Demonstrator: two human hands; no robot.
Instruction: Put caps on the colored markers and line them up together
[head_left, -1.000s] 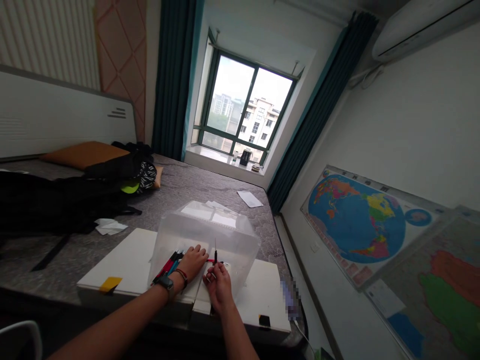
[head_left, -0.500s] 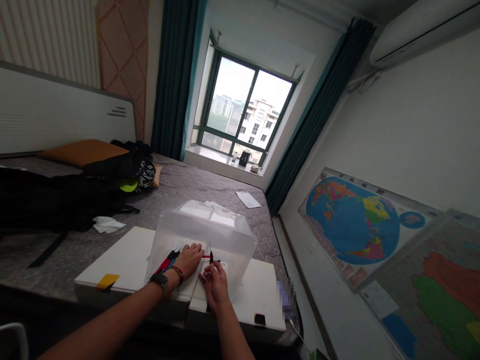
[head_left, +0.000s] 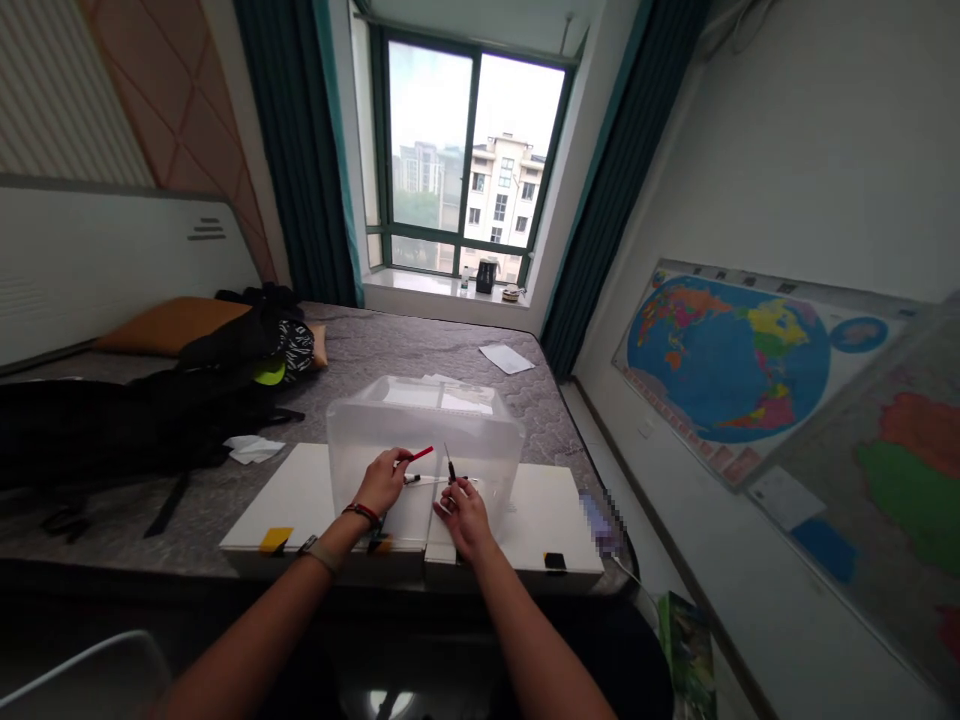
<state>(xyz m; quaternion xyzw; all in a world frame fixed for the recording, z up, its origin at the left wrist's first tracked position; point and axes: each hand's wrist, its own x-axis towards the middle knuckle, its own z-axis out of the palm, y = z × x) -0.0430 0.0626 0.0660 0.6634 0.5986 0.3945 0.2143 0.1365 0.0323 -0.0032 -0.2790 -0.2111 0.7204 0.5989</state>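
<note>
- One white headboard (head_left: pixel 82 260) stands at our far left, with dark clothing (head_left: pixel 112 425) heaped on the mattress (head_left: pixel 390 350) before it.
- Next we find an orange pillow (head_left: pixel 172 325), partly under the dark heap.
- Just beside the heap lies a crumpled tissue (head_left: pixel 253 448); nearer us, a yellow patch (head_left: pixel 276 540) marks the front edge of a white box top (head_left: pixel 300 500).
- Our left hand (head_left: pixel 381 484) is narrow, its thumb and fingers pinching a slim red stick (head_left: pixel 421 454) that slants up to the right.
- Around both hands spreads a clear plastic bin (head_left: pixel 351 430); we cannot tell how far they reach into it.
- Between our hands lies a small piece with a dark end (head_left: pixel 412 479).
- Our right hand (head_left: pixel 466 520) is curled, its fingertips gripping a slim black piece (head_left: pixel 452 472) whose thin point stands nearly upright, near the red stick but apart from it.
- Beyond, we see a paper sheet (head_left: pixel 506 358) on the mattress.
- Farther right, a world map (head_left: pixel 727 350) covers our wall.
</note>
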